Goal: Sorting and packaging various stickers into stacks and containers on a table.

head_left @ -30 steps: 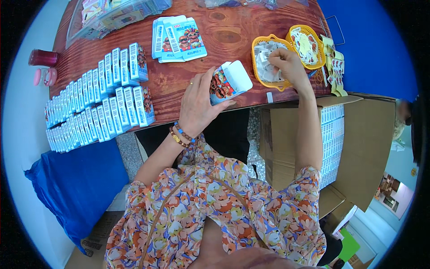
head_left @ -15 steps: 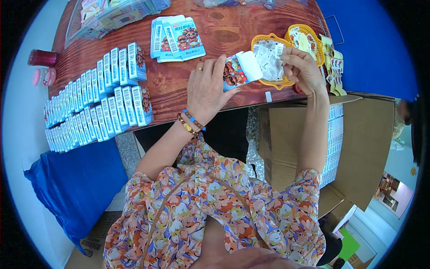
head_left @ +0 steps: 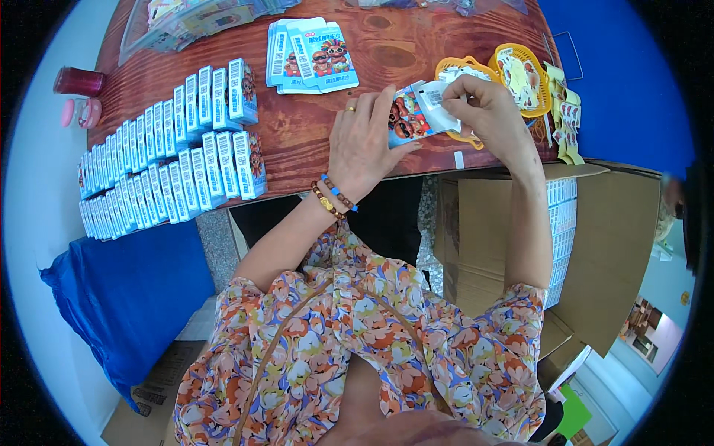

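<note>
My left hand (head_left: 363, 141) is closed around a small blue carton (head_left: 407, 119) with cartoon figures on its face, held tilted above the table's near edge. The carton's open end points right. There, my right hand (head_left: 483, 108) pinches a small whitish packet (head_left: 433, 95) with a dark printed patch, held against the carton's mouth. How far the packet reaches inside cannot be made out. Just behind my right fingers is a yellow basket (head_left: 467, 61) with white packets, partly covered by that hand.
Two rows of upright filled-looking cartons (head_left: 197, 167) stand at left. Flat cartons (head_left: 316, 63) lie stacked mid-table. A second yellow basket (head_left: 547, 82) and sticker strips (head_left: 569, 119) are at right. An open cardboard box (head_left: 498, 230) holding cartons stands below the table's right edge.
My right hand has come from over the near yellow basket to the carton's open end, bringing the whitish packet. My left hand still holds the carton. The whole view has shifted slightly.
</note>
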`<action>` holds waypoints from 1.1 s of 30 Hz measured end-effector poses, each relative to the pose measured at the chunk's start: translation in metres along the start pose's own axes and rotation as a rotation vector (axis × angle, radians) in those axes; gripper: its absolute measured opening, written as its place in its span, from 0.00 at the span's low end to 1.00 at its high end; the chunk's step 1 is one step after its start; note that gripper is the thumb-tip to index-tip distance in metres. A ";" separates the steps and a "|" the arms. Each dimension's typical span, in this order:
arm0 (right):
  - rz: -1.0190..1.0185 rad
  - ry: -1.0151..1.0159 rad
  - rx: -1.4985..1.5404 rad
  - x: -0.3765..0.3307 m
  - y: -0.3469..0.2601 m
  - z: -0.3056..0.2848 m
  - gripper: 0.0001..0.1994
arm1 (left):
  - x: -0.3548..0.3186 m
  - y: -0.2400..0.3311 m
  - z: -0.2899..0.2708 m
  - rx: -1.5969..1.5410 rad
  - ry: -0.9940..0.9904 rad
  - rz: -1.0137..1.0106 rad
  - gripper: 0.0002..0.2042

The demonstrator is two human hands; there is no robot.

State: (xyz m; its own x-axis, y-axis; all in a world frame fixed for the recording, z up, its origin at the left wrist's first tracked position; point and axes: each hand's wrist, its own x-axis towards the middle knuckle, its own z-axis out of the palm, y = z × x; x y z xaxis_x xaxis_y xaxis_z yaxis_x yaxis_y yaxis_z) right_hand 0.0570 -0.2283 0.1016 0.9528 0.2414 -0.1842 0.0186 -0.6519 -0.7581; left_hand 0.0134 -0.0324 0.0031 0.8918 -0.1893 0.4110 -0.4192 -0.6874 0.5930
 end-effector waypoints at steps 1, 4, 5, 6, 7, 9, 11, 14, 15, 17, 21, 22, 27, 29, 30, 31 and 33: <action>0.002 0.001 0.000 0.001 -0.002 -0.002 0.05 | 0.000 0.000 -0.001 0.006 -0.013 -0.004 0.43; -0.061 -0.075 -0.176 0.002 -0.006 -0.004 0.07 | -0.001 -0.002 -0.002 0.007 -0.031 -0.016 0.43; -0.129 -0.054 -0.178 0.000 -0.005 -0.004 0.08 | -0.002 -0.003 -0.002 0.003 -0.038 -0.025 0.43; -0.199 -0.035 -0.180 0.000 -0.005 -0.003 0.09 | -0.003 -0.004 -0.001 0.006 -0.034 -0.028 0.43; -0.204 -0.039 -0.180 0.000 -0.008 -0.002 0.09 | -0.004 -0.006 0.000 -0.025 -0.035 -0.040 0.43; -0.216 0.000 -0.241 -0.002 -0.017 0.001 0.12 | -0.005 -0.006 0.000 -0.054 -0.032 -0.053 0.43; -0.232 0.028 -0.289 -0.003 -0.024 0.007 0.14 | -0.005 -0.006 -0.001 -0.095 -0.039 -0.053 0.43; -0.244 0.013 -0.378 0.001 -0.028 0.019 0.18 | -0.005 -0.008 0.000 -0.155 0.002 -0.046 0.43; -0.239 -0.032 -0.422 0.002 -0.028 0.023 0.20 | -0.006 -0.008 -0.001 -0.152 0.004 -0.047 0.43; -0.311 0.050 -0.373 0.003 -0.032 0.022 0.19 | -0.005 -0.010 -0.003 -0.199 0.030 -0.058 0.43; -0.372 0.223 -0.145 -0.012 -0.046 0.026 0.15 | -0.012 -0.015 -0.009 -0.238 0.100 -0.067 0.43; -0.380 0.210 -0.139 -0.016 -0.044 0.030 0.15 | -0.012 -0.018 -0.007 -0.279 0.146 -0.092 0.43; -0.565 0.557 -0.348 -0.036 -0.013 0.081 0.16 | -0.012 -0.014 0.001 -0.386 0.280 -0.186 0.44; -0.500 0.571 -0.223 -0.032 -0.004 0.103 0.17 | -0.010 -0.005 -0.005 -0.290 0.250 -0.215 0.43; -0.432 0.581 -0.097 -0.030 0.000 0.110 0.17 | -0.012 -0.007 -0.005 -0.285 0.253 -0.217 0.43; -0.476 0.588 -0.104 -0.027 0.003 0.114 0.19 | -0.015 -0.009 -0.004 -0.288 0.238 -0.211 0.43; -0.498 0.562 -0.125 -0.023 0.004 0.115 0.18 | -0.018 -0.013 -0.006 -0.291 0.216 -0.206 0.42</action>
State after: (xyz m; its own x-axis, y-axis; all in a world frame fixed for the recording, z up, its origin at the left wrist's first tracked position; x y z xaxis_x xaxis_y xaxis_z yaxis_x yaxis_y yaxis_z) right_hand -0.0002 -0.1536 0.0306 0.8333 0.1478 0.5327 0.4889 -0.6468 -0.5853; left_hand 0.0021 -0.0155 -0.0080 0.9188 0.1039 0.3808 -0.2944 -0.4624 0.8364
